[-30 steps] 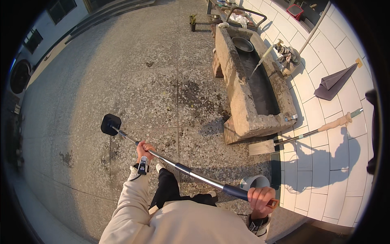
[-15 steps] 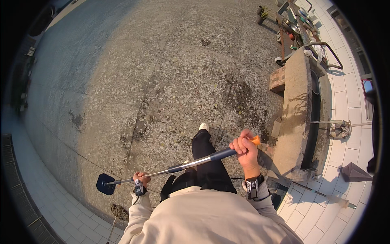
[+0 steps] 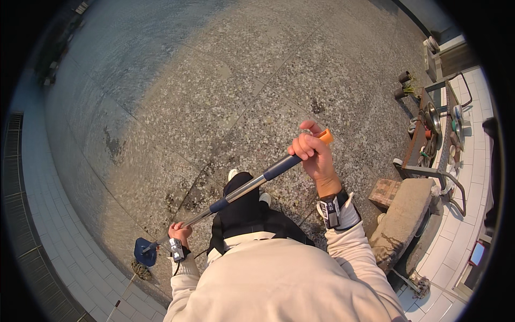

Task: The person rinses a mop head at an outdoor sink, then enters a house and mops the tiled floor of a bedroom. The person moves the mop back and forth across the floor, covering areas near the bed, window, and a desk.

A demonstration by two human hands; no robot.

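Note:
Slanting across my body is a long mop with a silver pole, dark blue grips and an orange end cap. My right hand is wrapped round its upper grip, just below the orange cap. Lower down on the left, my left hand is closed around the metal pole near the mop's head. That head is a dark blue plate to the left of my left hand; its underside is hidden. Both wrists carry dark strapped devices.
Pebbled concrete ground spreads ahead, shaded at the far left. At right stand a stone trough, a brick block and a metal cart with basins and bowls. Potted plants lie beyond. A string mop rests at lower left.
My right hand has risen, so the pole slants more steeply. The view has turned and shifted: the trough and cart now appear lower and farther right. Both hands keep their hold.

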